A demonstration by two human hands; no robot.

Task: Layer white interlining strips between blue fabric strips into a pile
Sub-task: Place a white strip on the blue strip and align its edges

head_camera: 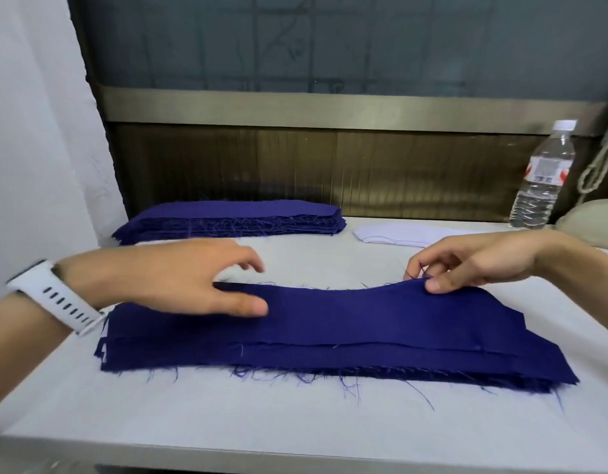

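My left hand [193,278] lies open over the left end of the top strip [364,316]. Its fingers are spread and nearly straight, and the thumb rests flat on the blue cloth. The fingertips reach past the strip's far edge and grasp nothing.

My right hand [473,261] pinches the far edge of the same strip between thumb and curled forefinger, lifting that edge into a small hump just left of the fingers.

The strip lies skewed across the pile [330,360], whose frayed near edge runs below both thumbs. Slivers of white show between the layers at the pile's left end, beside my left wrist.

Beyond the left fingertips, well apart, sits the blue stack [234,217]. Beyond the right fingers, near them, lie the white strips [398,234].

A bottle [542,176] stands upright far behind my right wrist. All of these rest on the table [227,415]. A white watch [56,295] bands my left wrist.
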